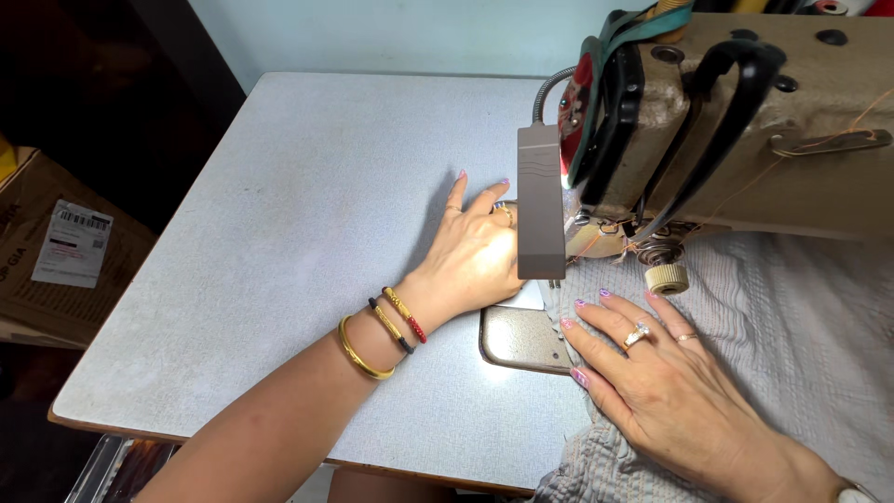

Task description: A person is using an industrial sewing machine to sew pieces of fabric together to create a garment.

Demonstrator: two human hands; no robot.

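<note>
Fingers [596, 303] of both hands lie open and flat, pressing grey crinkled fabric [801, 335] beside the beige sewing machine [792, 140]; keeping fingertips clear of the needle seems wise.

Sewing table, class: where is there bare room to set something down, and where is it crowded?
Bare: the grey tabletop from its left edge to the left hand, plus the near strip below the forearm. Crowded: the right side, under the sewing machine, grey fabric and right hand.
</note>
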